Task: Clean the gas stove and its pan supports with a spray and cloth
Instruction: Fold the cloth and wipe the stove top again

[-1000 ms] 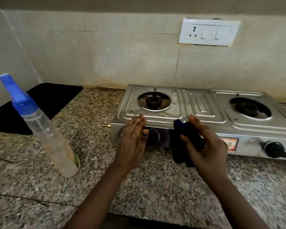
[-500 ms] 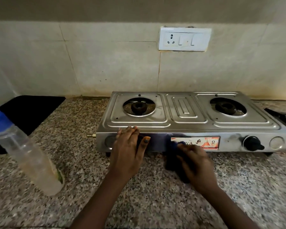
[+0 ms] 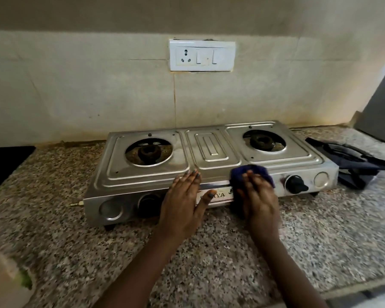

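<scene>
Both your hands have slid right along the stove (image 3: pixel 209 156) on the desk (image 3: pixel 231 252): left hand (image 3: pixel 182 203) flat and relaxed, steadying it, right hand (image 3: pixel 257 196) pressing the cloth (image 3: pixel 249 172) over its front edge, so front-panel wiping advances.

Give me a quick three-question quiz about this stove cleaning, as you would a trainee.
1. True or false: the pan supports sit on the burners.
2. Which hand presses the cloth to the stove?
A. left hand
B. right hand
C. both
3. Fill in: the free hand rests flat on the stove's front ____.

Key: 1. False; they lie on the counter to the stove's right. 2. B. 3. edge.
</scene>
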